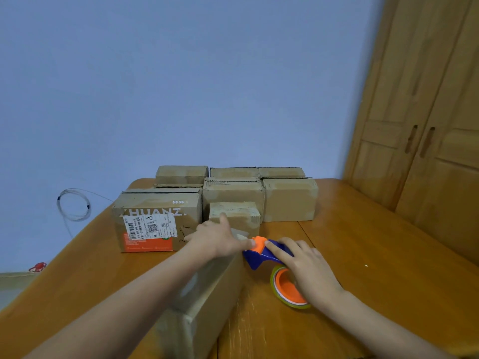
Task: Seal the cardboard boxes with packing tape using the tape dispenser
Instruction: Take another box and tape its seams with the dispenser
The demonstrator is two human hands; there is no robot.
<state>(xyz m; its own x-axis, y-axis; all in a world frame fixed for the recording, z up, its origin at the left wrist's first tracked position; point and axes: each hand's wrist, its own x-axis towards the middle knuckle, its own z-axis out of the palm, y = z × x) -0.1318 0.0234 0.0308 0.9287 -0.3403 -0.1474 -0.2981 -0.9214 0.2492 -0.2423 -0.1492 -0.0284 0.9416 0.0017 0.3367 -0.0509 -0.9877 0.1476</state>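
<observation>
- The right hand (305, 265) is laid over the blue and orange tape dispenser (267, 253), its fingers curled along the blue handle so that the tool is gripped, with the index finger stretched toward the orange head.
- The tape dispenser is held at the far right top corner of the nearest cardboard box (207, 301); its roll of clear tape (289, 288) on an orange hub hangs beside the box's right side, just above the surface (363, 255).
- The left hand (220, 239) is pressed flat on the far end of that box's top, fingers straight and spread, its fingertips just beside the orange head.
- A strip of shiny clear tape is seen along the box's top, under the left forearm.
- The nearest cardboard box lies lengthwise from the near edge of the surface toward its middle.
- Behind it, toward the far edge, more cardboard boxes (290, 200) are stacked in rows; a small box (234, 213) stands just beyond the left hand.
- At the far left of the group, a printed box (155, 221) with a shipping label and an orange panel is placed.
- A wooden wardrobe (427, 112) is seen past the right edge.
</observation>
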